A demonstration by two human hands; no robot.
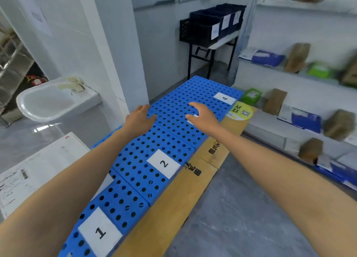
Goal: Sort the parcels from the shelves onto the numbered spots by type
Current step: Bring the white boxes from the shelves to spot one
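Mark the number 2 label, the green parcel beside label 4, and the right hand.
number 2 label (163,163), head view, on the printed digit.
green parcel (251,96), head view, middle of its top face.
right hand (202,115), head view, back of the hand.

Head view looks down, close, over numbered spots (163,163).

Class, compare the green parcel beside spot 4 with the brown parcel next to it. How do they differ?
The green parcel is bright green with a white label; the brown parcel is plain brown, no label showing. The green parcel sits low; the brown parcel stands taller, upright. Both sit on the shelf, untouched.
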